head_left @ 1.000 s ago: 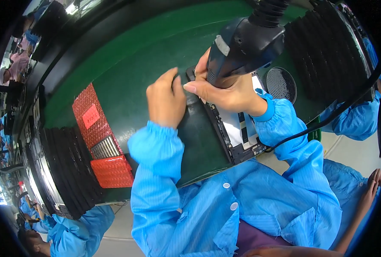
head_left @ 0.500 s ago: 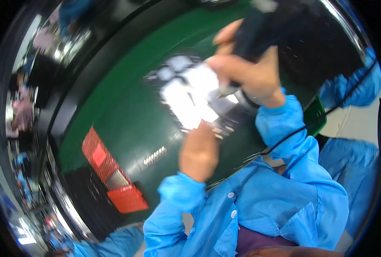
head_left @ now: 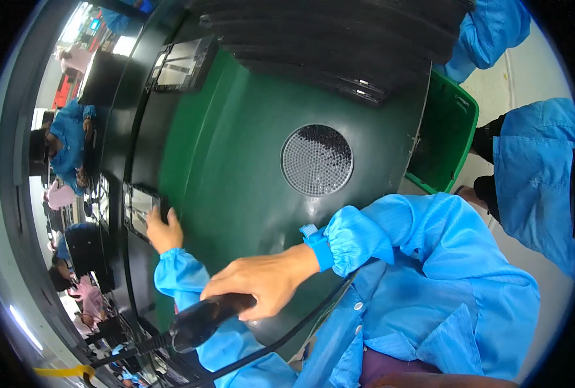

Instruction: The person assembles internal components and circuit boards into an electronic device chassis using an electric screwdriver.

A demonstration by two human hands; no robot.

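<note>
My right hand (head_left: 261, 281), at the bottom centre, is wrapped round a black corded electric screwdriver (head_left: 203, 321). Its working tip is hidden by my hand. At the left my left hand (head_left: 163, 229) is stretched out, thumb and fingers apart, beside a flat black-framed panel (head_left: 143, 208) with a light face. The fingertips are at the panel's near edge; whether they press on it I cannot tell. A round, clear dimpled tray (head_left: 316, 160) lies on the green work surface (head_left: 235, 149), with small dark pieces gathered on its upper side.
Another black-framed panel (head_left: 182, 64) sits at the far left on the dark ledge. Layered black sheets (head_left: 339, 39) cover the far side. A green bin (head_left: 452, 129) stands off the right edge. A black cable (head_left: 287, 336) crosses my front. People in blue work nearby.
My right hand has come down and toward me with the screwdriver. My left hand has moved left. The view has turned; the bright panel between my hands and the red box are gone from there.
</note>
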